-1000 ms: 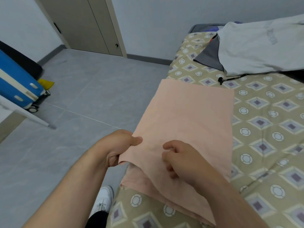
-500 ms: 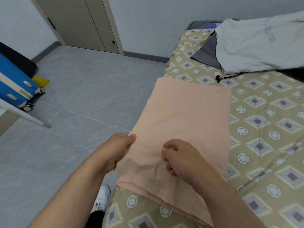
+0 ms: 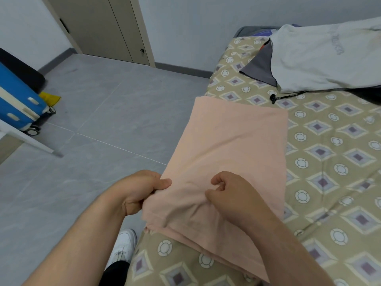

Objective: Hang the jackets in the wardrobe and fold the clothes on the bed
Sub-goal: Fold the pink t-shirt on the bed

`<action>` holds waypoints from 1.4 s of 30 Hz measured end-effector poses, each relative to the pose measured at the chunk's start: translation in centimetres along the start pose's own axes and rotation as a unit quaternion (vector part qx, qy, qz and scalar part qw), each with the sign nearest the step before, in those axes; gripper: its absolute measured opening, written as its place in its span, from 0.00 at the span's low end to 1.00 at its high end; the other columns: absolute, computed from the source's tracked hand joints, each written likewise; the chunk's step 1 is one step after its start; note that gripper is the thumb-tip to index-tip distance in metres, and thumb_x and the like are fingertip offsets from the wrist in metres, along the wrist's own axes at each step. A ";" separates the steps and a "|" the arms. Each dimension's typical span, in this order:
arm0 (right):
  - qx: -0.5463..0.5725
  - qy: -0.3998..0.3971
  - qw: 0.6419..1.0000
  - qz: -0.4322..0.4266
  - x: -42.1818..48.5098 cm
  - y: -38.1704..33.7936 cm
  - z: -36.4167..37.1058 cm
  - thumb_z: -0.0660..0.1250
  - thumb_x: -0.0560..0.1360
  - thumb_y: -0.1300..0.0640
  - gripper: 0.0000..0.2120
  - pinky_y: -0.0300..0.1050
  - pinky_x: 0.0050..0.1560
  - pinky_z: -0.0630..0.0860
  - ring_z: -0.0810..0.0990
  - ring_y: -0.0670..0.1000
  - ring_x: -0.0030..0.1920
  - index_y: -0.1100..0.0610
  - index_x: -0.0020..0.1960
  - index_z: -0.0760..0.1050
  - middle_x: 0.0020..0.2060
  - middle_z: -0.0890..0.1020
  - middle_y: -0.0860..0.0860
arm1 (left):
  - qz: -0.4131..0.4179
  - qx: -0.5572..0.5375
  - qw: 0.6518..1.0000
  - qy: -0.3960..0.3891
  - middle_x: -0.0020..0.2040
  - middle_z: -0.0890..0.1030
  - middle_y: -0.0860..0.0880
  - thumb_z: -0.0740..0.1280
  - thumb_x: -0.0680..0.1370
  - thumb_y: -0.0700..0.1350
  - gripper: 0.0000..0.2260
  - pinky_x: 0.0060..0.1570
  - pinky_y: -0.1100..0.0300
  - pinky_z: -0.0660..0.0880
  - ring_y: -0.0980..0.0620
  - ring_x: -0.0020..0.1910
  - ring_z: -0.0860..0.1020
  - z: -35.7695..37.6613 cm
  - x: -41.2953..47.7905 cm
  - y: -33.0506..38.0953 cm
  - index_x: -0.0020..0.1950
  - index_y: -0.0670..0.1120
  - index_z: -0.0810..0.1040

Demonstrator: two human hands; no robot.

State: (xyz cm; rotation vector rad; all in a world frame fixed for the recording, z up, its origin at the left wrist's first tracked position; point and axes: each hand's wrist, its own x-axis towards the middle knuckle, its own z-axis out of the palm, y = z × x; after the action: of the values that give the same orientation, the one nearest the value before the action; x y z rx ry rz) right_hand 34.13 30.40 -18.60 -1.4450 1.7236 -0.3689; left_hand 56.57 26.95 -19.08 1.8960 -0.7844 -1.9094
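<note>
Head view, item 1: peach-pink soft cloth garment, part-folded, flat on patterned tan bedsheet, near-left edge. Prob. light, limp, not slippery; take at corners/hem. L hand pinches near-left corner; R hand pinches near hem. Containers: blue hard-shell suitcase, far left, closed, contents unseen; beige wardrobe, doors closed.

Left hand and right hand side by side, curled fingers tight on pink cloth.
</note>
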 end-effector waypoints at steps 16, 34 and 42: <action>-0.078 0.131 0.957 0.247 -4.2 5.9 -6.5 0.66 0.69 0.50 0.17 0.44 0.37 0.71 0.80 0.59 0.45 0.59 0.52 0.71 0.44 0.80 0.55 | 0.052 -0.107 0.993 -0.007 0.49 0.85 0.40 0.63 0.82 0.44 0.12 0.45 0.52 0.79 0.44 0.44 0.83 1.4 -0.3 -1.2 0.58 0.36 0.79; 0.166 0.029 0.941 0.293 -8.9 5.5 -4.6 0.68 0.77 0.63 0.08 0.53 0.40 0.84 0.82 0.59 0.42 0.66 0.54 0.75 0.47 0.82 0.62 | 0.167 0.210 0.959 0.092 0.35 0.73 0.44 0.68 0.78 0.51 0.14 0.34 0.57 0.65 0.46 0.32 0.72 0.1 -1.7 -4.4 0.39 0.44 0.72; 0.256 0.017 0.908 0.332 -9.2 6.2 -3.6 0.60 0.82 0.64 0.04 0.47 0.35 0.75 0.79 0.57 0.37 0.64 0.49 0.70 0.39 0.79 0.60 | 0.130 0.218 0.966 0.049 0.35 0.75 0.45 0.64 0.81 0.44 0.08 0.31 0.63 0.72 0.49 0.31 0.72 -0.4 -3.6 -5.4 0.43 0.42 0.73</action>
State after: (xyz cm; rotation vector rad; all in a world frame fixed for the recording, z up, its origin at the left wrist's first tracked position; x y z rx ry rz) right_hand 27.24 39.62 -16.93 -0.4354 1.8459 -0.4256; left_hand 57.92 33.26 -19.39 1.9829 -1.4371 -1.5613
